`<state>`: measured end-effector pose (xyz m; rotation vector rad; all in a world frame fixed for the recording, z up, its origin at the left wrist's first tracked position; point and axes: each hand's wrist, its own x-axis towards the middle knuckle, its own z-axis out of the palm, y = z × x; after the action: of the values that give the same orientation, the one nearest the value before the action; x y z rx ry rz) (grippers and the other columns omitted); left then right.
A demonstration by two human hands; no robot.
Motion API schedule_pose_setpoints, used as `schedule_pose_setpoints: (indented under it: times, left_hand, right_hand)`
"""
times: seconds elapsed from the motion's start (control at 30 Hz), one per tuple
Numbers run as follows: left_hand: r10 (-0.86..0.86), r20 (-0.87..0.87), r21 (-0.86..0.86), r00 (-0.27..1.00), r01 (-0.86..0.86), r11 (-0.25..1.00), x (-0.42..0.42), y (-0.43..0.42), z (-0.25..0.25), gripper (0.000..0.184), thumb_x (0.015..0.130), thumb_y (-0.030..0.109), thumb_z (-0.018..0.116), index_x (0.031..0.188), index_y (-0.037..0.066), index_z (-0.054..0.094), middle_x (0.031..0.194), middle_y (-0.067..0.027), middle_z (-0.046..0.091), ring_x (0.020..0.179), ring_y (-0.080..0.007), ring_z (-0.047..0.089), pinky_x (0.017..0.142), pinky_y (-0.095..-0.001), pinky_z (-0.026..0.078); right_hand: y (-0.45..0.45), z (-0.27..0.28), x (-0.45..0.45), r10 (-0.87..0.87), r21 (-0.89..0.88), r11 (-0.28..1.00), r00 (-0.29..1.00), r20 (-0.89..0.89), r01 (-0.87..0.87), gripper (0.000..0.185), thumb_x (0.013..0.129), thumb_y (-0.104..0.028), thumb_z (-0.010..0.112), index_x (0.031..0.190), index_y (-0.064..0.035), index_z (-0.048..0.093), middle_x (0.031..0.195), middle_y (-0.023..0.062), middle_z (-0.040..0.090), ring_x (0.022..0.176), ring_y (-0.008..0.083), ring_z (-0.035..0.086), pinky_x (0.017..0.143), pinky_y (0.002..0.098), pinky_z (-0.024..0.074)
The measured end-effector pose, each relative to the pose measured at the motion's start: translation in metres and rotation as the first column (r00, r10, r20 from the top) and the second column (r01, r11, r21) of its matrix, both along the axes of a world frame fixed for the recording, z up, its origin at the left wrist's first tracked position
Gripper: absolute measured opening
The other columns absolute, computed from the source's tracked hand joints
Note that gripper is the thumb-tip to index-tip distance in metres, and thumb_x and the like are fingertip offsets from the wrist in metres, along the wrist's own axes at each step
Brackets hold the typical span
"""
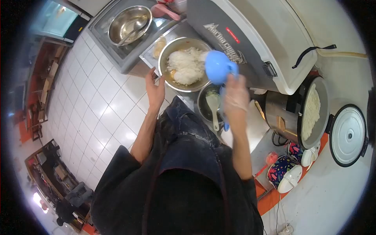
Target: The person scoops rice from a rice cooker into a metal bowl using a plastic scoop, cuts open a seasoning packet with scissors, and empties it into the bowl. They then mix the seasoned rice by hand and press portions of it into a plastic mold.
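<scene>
My right hand, blurred by motion and seemingly in a clear plastic glove, grips a blue plastic cup by its handle. The cup is tilted at the right rim of a metal bowl, with white rice at its mouth. White rice is heaped in this bowl, over some yellowish liquid. At the bowl's left side is my left hand, fingers apart, thumb close to the rim; whether it touches cannot be made out. Below the cup, a pale rice paddle rests in a dark pot.
To the right, a large cooker full of rice lies with its lid open. A grey cooler box stands behind the bowl. Another metal bowl with a ladle sits upper left. Patterned containers stand lower right.
</scene>
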<state>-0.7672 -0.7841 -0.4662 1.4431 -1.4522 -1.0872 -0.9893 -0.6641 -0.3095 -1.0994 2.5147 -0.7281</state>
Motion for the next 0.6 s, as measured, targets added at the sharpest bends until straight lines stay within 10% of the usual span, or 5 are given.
schedule_pose_setpoints:
  times: [0.03, 0.13, 0.2, 0.3, 0.6]
  left_hand:
    - [-0.038, 0.013, 0.029, 0.999, 0.038, 0.999, 0.002, -0.001, 0.003, 0.055, 0.092, 0.019, 0.067, 0.140, 0.001, 0.047, 0.138, -0.0226, 0.051, 0.129, -0.0338, 0.050, 0.109, -0.0446, 0.040]
    - [-0.063, -0.010, 0.061, 0.998, 0.064, 0.996, 0.010, -0.005, -0.001, 0.056, 0.093, 0.020, 0.066, 0.141, 0.002, 0.044, 0.141, -0.0216, 0.049, 0.134, -0.0339, 0.047, 0.110, -0.0467, 0.039]
    - [-0.044, -0.032, 0.078, 0.998, 0.047, 0.996, 0.020, 0.001, -0.005, 0.056, 0.093, 0.020, 0.065, 0.141, 0.002, 0.044, 0.142, -0.0216, 0.048, 0.134, -0.0342, 0.046, 0.110, -0.0467, 0.040]
    - [0.034, -0.105, 0.077, 0.994, -0.026, 0.997, 0.027, 0.002, -0.003, 0.052, 0.092, 0.016, 0.065, 0.139, 0.004, 0.047, 0.139, -0.0193, 0.051, 0.131, -0.0346, 0.049, 0.109, -0.0470, 0.039]
    - [0.089, 0.030, 0.128, 0.996, -0.093, 0.988, 0.042, 0.014, -0.001, 0.055, 0.092, 0.016, 0.066, 0.140, 0.002, 0.044, 0.142, -0.0192, 0.048, 0.130, -0.0352, 0.050, 0.106, -0.0457, 0.042]
  right_hand:
    - [-0.023, 0.007, 0.015, -0.178, 0.277, 0.950, 0.979, 0.099, 0.144, 0.040, 0.105, -0.036, 0.040, 0.114, 0.0009, 0.051, 0.102, 0.0296, 0.064, 0.096, 0.0487, 0.062, 0.088, 0.0490, 0.0486]
    - [-0.025, 0.046, 0.012, -0.292, 0.319, 0.930, 0.894, 0.340, 0.183, 0.046, 0.106, -0.028, 0.037, 0.140, 0.0031, 0.042, 0.133, 0.0245, 0.057, 0.124, 0.0373, 0.055, 0.104, 0.0466, 0.0439]
    - [0.019, 0.050, -0.011, -0.250, 0.073, 0.968, 0.893, 0.374, 0.241, 0.047, 0.105, -0.029, 0.039, 0.140, 0.0028, 0.043, 0.131, 0.0242, 0.058, 0.122, 0.0366, 0.056, 0.103, 0.0452, 0.0443]
    - [0.108, 0.060, -0.081, -0.322, -0.177, 0.923, 0.937, 0.137, 0.343, 0.049, 0.104, -0.030, 0.043, 0.140, 0.0024, 0.045, 0.128, 0.0237, 0.060, 0.120, 0.0355, 0.058, 0.102, 0.0431, 0.0449]
    - [0.249, 0.075, -0.249, -0.518, -0.051, 0.820, 0.703, -0.488, 0.569, 0.053, 0.100, -0.034, 0.055, 0.139, 0.0013, 0.051, 0.120, 0.0223, 0.066, 0.113, 0.0323, 0.063, 0.097, 0.0374, 0.0473]
